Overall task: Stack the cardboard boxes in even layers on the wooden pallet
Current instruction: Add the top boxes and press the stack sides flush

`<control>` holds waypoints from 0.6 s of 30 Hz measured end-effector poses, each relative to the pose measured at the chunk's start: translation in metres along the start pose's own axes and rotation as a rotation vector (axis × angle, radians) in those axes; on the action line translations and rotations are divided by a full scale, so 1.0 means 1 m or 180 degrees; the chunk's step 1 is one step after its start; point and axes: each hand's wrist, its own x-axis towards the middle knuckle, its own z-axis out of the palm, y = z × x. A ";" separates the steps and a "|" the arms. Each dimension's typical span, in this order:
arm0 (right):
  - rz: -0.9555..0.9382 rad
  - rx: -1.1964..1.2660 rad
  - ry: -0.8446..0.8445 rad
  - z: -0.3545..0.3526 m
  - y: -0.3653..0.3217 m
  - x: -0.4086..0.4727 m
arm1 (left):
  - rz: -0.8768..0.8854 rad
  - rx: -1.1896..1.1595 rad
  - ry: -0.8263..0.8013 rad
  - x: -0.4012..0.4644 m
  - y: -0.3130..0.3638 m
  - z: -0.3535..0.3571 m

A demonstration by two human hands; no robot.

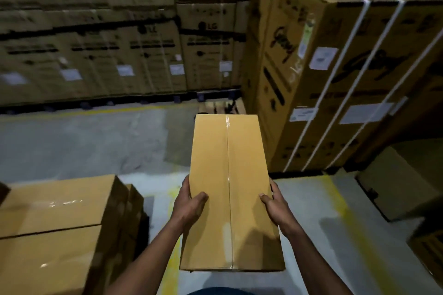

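The left hand [189, 206] and right hand [275, 203] grip the long sides of a cardboard box [230, 189], thumbs curled over its top and fingers hidden beneath, holding it in the air above the grey floor [84, 141]. The box is long, narrow, plain tan, sealed lengthwise with clear tape. Beyond its far end shows part of the wooden pallet [215, 106]; stacked cartons [55, 227] sit at lower left, and tall strapped cartons [335, 79] crowd the right.
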 end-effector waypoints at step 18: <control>-0.0573 -0.0911 -0.2004 0.181 -0.119 0.139 | -0.0722 -0.0971 0.2097 -0.024 -0.054 -0.108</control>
